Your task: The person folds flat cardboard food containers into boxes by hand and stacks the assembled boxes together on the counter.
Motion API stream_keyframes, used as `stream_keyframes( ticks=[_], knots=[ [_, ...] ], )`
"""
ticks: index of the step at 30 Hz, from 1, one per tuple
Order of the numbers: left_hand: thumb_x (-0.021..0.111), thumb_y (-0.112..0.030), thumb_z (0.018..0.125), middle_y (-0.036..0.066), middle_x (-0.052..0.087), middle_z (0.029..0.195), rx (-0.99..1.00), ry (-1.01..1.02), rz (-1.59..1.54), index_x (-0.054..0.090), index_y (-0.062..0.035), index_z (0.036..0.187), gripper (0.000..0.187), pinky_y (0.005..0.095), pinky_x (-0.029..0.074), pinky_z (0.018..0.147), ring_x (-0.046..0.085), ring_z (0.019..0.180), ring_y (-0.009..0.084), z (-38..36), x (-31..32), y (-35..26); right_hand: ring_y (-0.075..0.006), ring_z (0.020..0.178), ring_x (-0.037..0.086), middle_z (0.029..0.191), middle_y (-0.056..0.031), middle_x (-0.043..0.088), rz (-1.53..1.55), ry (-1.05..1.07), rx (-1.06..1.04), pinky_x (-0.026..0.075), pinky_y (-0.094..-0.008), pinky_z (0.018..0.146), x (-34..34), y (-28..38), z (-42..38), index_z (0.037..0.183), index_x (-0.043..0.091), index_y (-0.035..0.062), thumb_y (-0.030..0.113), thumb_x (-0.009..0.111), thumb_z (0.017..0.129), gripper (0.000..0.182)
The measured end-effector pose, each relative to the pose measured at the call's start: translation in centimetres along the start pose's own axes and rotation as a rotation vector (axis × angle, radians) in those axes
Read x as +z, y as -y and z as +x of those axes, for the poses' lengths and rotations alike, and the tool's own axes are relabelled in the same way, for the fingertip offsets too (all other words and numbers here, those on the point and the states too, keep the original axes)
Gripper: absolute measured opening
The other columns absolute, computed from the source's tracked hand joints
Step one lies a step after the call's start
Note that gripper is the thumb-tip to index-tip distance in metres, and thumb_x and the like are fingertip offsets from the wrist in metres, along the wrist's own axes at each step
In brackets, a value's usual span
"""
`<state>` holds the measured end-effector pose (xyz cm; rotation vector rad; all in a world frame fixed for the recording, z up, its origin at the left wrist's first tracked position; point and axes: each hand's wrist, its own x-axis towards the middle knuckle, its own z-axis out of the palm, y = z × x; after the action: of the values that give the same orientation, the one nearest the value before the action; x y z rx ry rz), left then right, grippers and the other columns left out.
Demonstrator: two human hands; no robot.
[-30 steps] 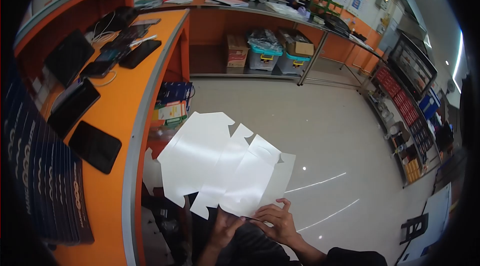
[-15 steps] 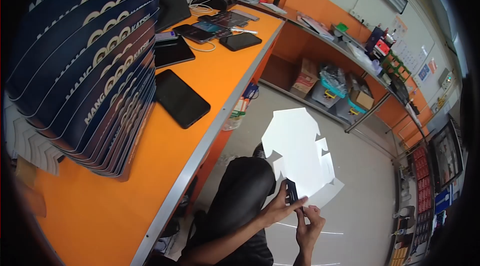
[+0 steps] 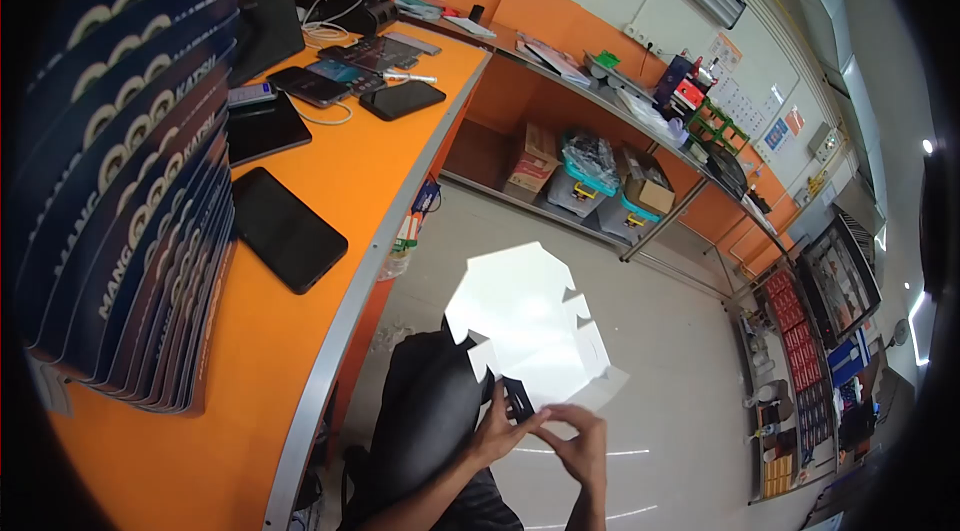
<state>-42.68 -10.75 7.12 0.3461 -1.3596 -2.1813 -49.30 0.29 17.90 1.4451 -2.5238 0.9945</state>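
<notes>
Though part-hidden, dark object (image 3: 518,401) in left hand (image 3: 495,433).

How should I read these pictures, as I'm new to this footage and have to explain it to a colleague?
There is no machine here: these are a person's bare hands. Every picture comes from one camera worn on the head, looking forward and down. The left hand holds a cut white card sheet by its lower edge, near a small dark part. The right hand is at that edge too; whether it grips is hard to tell. On the orange counter lie dark phones and a white cable, beside a stack of blue printed card.
</notes>
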Motion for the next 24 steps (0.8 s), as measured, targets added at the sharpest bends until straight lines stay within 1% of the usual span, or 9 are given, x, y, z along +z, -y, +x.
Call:
stream_keyframes(
  ticks=[1,3,5,9,11,13,16,19,24],
  knots=[
    [0.084,-0.018,0.085,0.015,0.057,0.125,-0.069,-0.078,0.08,0.024,0.0031,0.147,0.089,0.0324,0.054,0.093,0.058,0.117,0.0201,-0.3,0.2,-1.7,-0.0292,0.094,0.071,0.102,-0.0129,0.075,0.034,0.016,0.016,0.053,-0.0404,0.092,-1.0,0.7,0.5,0.09,0.073,-0.0007,0.005,0.084,0.073,0.021],
    [0.085,-0.019,0.082,0.022,0.059,0.127,0.172,-0.134,0.331,0.028,0.0062,0.146,0.089,0.0353,0.054,0.089,0.062,0.116,0.0255,0.7,-0.4,1.0,-0.029,0.097,0.071,0.105,-0.015,0.073,0.179,-0.066,0.04,0.053,-0.0361,0.089,-2.4,2.5,1.4,0.094,0.071,-0.0022,0.005,0.083,0.074,0.024],
    [0.084,-0.024,0.081,0.03,0.057,0.13,0.088,-0.124,0.492,0.032,0.0065,0.148,0.09,0.042,0.054,0.091,0.063,0.115,0.0406,-0.2,-0.3,-0.8,-0.0275,0.091,0.069,0.1,-0.0144,0.071,0.153,-0.175,-0.094,0.053,-0.0334,0.08,-2.2,3.9,2.6,0.101,0.068,-0.0015,0.007,0.083,0.075,0.031],
    [0.083,-0.016,0.077,0.023,0.056,0.139,0.221,-0.007,0.536,0.034,-0.0068,0.153,0.091,0.044,0.053,0.096,0.06,0.122,0.0388,-0.5,0.2,-1.6,-0.0236,0.075,0.063,0.09,-0.0115,0.067,0.128,-0.286,-0.035,0.049,-0.0341,0.066,0.3,4.9,3.7,0.1,0.063,0.0002,0.017,0.086,0.077,0.037],
    [0.082,-0.011,0.076,0.023,0.055,0.14,0.398,-0.01,0.616,0.032,-0.0089,0.155,0.093,0.0439,0.052,0.1,0.059,0.124,0.0398,-0.3,0.2,-0.8,-0.0184,0.066,0.062,0.08,-0.009,0.069,0.091,-0.332,0.081,0.05,-0.0302,0.063,0.6,5.0,3.8,0.1,0.063,-0.0008,0.015,0.084,0.08,0.032],
    [0.081,-0.01,0.077,0.024,0.055,0.139,0.247,0.021,0.575,0.03,-0.0079,0.155,0.094,0.0447,0.053,0.099,0.059,0.123,0.0414,-0.3,0.1,-1.6,-0.0167,0.065,0.062,0.08,-0.0097,0.071,0.217,-0.351,0.18,0.05,-0.0294,0.063,0.8,4.1,3.7,0.096,0.065,-0.0016,0.008,0.08,0.081,0.022],
    [0.081,-0.011,0.078,0.027,0.057,0.136,0.216,-0.016,0.543,0.028,-0.0066,0.156,0.094,0.0449,0.055,0.094,0.062,0.118,0.0422,-0.1,0.2,-1.5,-0.0162,0.066,0.063,0.08,-0.0104,0.072,0.234,-0.247,0.243,0.05,-0.0295,0.063,-0.3,1.8,3.0,0.089,0.067,-0.0025,0.001,0.077,0.082,0.012],
    [0.081,-0.01,0.078,0.03,0.064,0.119,0.245,-0.036,0.602,0.029,0.0007,0.154,0.092,0.0417,0.057,0.087,0.07,0.104,0.0384,-0.2,0.6,-2.0,-0.0158,0.066,0.064,0.08,-0.0101,0.072,0.227,-0.267,0.211,0.05,-0.0295,0.063,-0.1,0.4,2.4,0.084,0.068,-0.0034,-0.001,0.076,0.082,0.009],
    [0.081,-0.011,0.078,0.028,0.066,0.116,0.155,-0.021,0.55,0.027,0.0004,0.155,0.095,0.0407,0.058,0.085,0.072,0.101,0.0355,-0.4,0.9,-1.4,-0.0162,0.067,0.066,0.081,-0.0109,0.072,0.257,-0.264,0.277,0.052,-0.0316,0.062,0.6,-0.2,1.3,0.087,0.07,-0.0046,0.0,0.079,0.081,0.012]
  ],
)
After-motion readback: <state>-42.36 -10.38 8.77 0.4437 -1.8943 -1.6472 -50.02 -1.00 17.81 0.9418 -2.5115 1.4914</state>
